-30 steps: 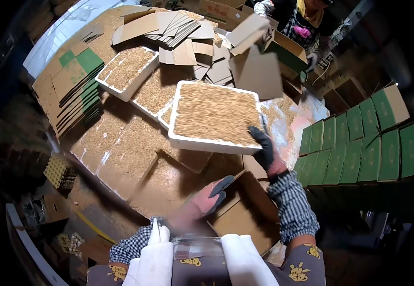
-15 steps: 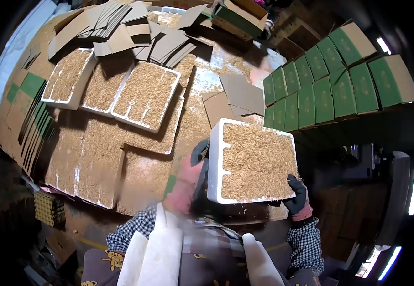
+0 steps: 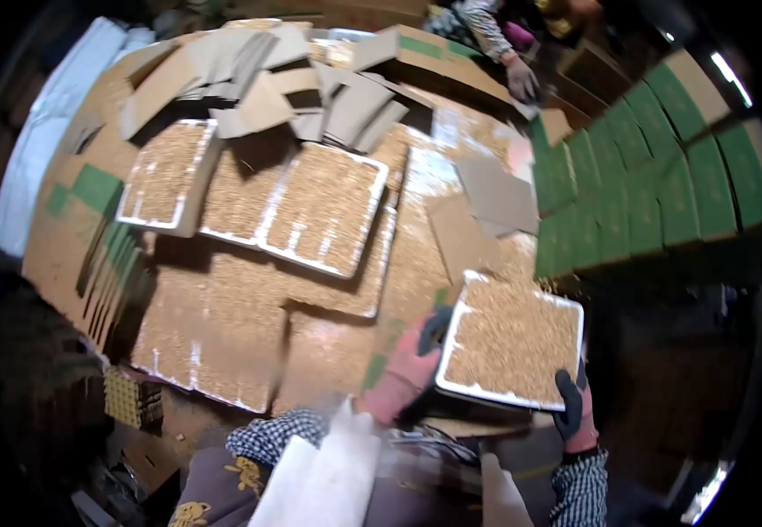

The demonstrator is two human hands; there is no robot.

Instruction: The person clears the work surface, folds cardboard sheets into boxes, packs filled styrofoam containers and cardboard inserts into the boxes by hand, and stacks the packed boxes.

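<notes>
A white tray filled with tan grain-like pieces is near the table's front right, slightly tilted. My right hand, in a pink and dark glove, is closed on its lower right corner, with fingers over the rim. At the tray's left side is my left hand, also gloved, its fingers bent against the edge and partly hidden. Under and behind the tray lies cardboard, and brown cardboard sheets lie beyond it.
More filled trays stand left of centre, with stacked cardboard pieces behind them. Folded green-and-brown cartons lie at left. Green boxes form rows at right. A co-worker's gloved hand rests by a carton at the back.
The filled tray has come down and toward the front right, and my left hand has come to its side. The view has shifted. The co-worker's open carton now lies lower at the back.
</notes>
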